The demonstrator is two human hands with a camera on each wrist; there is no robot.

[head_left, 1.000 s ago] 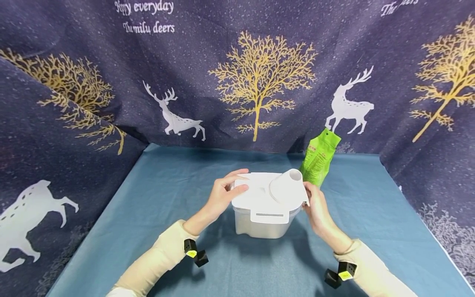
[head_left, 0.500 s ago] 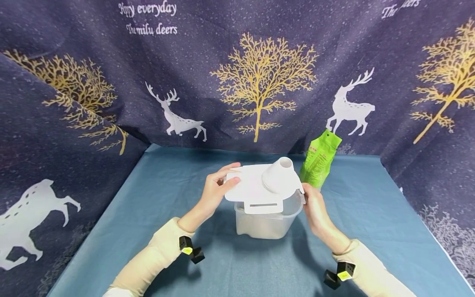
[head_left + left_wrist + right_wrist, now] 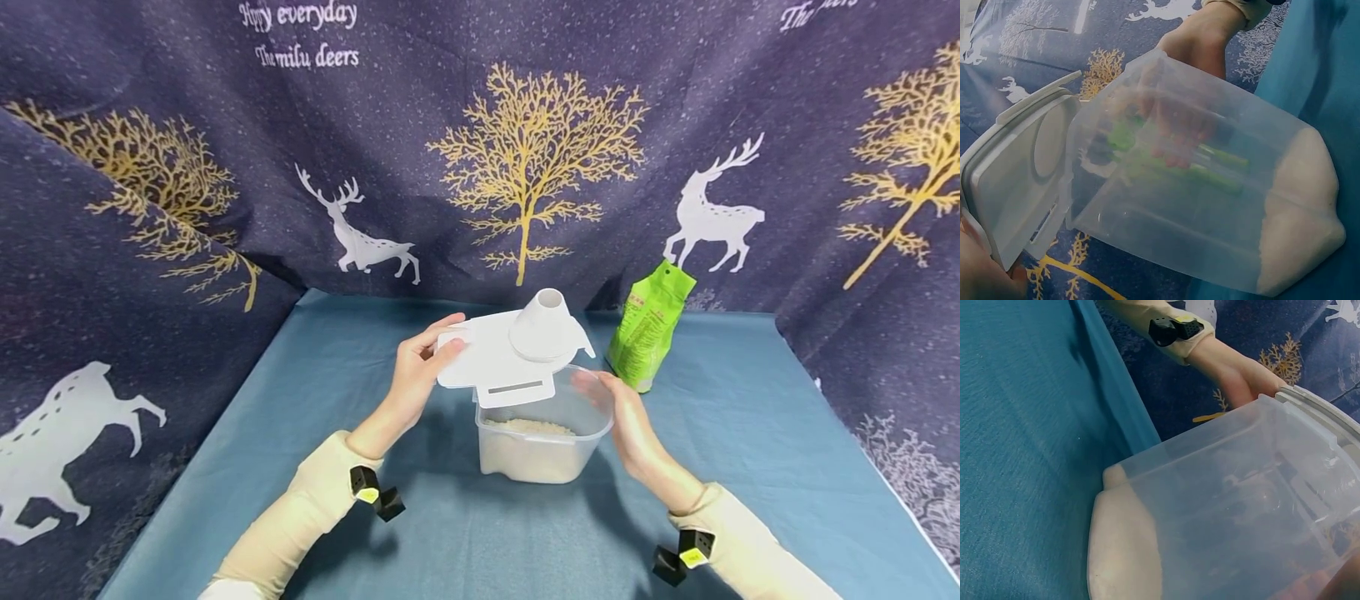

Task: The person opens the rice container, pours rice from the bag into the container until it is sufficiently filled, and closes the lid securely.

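Observation:
My left hand point(image 3: 414, 367) grips the left end of a white lid point(image 3: 483, 350), thumb on top. The lid carries a cone-shaped spout point(image 3: 543, 327) and a slotted flap, and it is tilted above the container. The clear plastic container point(image 3: 525, 460) stands on the table, uncovered towards the front, with white grain like rice point(image 3: 532, 427) low inside. Against its right side wall rests my right hand point(image 3: 632, 421), fingers along the outside near the rim; they show through the wall in the left wrist view. In that view the lid's underside point(image 3: 1016, 181) is visible beside the container's mouth.
A bright green bag point(image 3: 647, 333) stands upright behind the right hand, near the back of the table. Blue cloth point(image 3: 352, 358) covers the table. A dark curtain point(image 3: 480, 208) with trees and deer hangs behind it.
My left hand has lifted the lid off the container and carried it up and to the left. The grain inside has come into view. My right hand has stayed at the container's right side.

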